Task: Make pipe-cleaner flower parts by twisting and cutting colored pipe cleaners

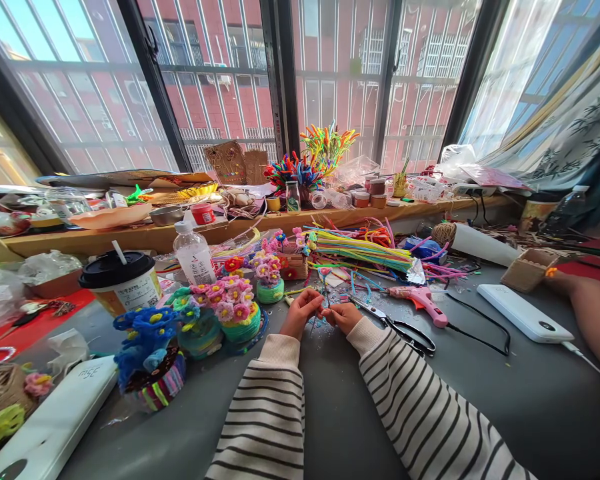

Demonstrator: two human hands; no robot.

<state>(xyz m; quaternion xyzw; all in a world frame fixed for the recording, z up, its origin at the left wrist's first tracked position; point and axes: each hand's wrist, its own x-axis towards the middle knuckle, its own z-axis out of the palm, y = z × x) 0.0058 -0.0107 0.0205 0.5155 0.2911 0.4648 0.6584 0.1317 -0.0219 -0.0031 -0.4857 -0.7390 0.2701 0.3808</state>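
Note:
In the middle of the table my left hand (303,312) and my right hand (343,316) are close together, fingertips nearly touching. Both are closed in a pinch on a thin pipe cleaner stem (327,291), which stands roughly upright between them. A small pinkish and blue tip (324,272) shows at its top; its exact shape is too small to tell. Right of my right hand lie black-handled scissors (411,335) and, behind them, a pink glue gun (433,305). Left of my left hand stand pots of pink pipe-cleaner flowers (240,320) and small pink flowers (270,287).
Behind my hands lies a heap of loose pipe cleaners (360,248). Blue flowers in a striped pot (153,377), a lidded cup (125,287) and a bottle (194,257) stand left. A power bank (525,313) lies right, near another person's arm (595,320).

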